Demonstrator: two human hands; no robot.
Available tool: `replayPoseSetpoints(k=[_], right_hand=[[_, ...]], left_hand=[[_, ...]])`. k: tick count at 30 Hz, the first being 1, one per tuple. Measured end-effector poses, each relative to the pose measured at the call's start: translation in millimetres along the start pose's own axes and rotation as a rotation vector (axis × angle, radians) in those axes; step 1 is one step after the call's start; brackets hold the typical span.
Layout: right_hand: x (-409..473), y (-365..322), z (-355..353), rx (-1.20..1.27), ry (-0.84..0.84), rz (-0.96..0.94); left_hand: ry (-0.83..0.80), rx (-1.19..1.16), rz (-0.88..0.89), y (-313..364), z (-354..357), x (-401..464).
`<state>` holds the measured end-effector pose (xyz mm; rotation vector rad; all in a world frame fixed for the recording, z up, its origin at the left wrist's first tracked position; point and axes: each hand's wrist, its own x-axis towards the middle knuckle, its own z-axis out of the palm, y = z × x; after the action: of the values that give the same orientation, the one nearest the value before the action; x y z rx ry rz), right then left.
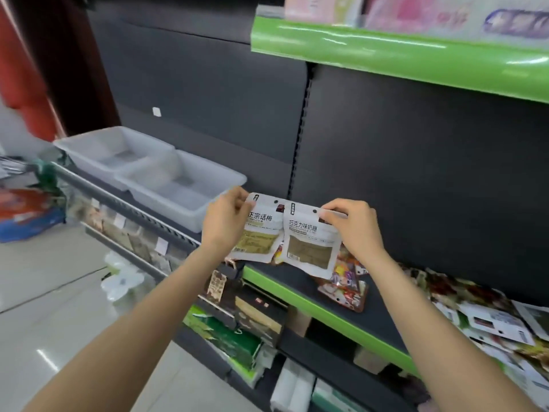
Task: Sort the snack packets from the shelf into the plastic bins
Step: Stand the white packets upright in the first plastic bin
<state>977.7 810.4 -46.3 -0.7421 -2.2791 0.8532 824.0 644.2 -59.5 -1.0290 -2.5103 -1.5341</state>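
Right now the dark shelf (300,285) with its green front edge carries everything, so work from it. Toward its left end sit two translucent plastic bins (154,171), rigid, smooth-walled and rectangular, set side by side; both look bare inside. At the right end lies a loose heap of snack packets (487,316), glossy and mixed in colour. A patterned packet (346,288) lies flat near the front edge, below your hands.

You hold two white pouches upright above the shelf, just right of the nearer bin. Your left hand (224,224) pinches the top corner of the left pouch (261,233), and your right hand (355,226) pinches the top edge of the right pouch (310,242). The two overlap slightly at the middle.

These pouches likely weigh little and flex easily; the film looks slick, so keep your grip on the stiffer sealed top band near the hang hole, not the soft belly.
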Motion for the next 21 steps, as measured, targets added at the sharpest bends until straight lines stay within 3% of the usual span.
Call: replayPoseSetpoints(k=[12, 21], right_hand=[[110, -132, 213, 0.101, -0.141, -0.164], [226, -197, 342, 0.157, -0.192, -0.189]], left_hand=[[0.239, 0.139, -0.126, -144, -155, 96], [0.290, 0.085, -0.234, -247, -226, 219]])
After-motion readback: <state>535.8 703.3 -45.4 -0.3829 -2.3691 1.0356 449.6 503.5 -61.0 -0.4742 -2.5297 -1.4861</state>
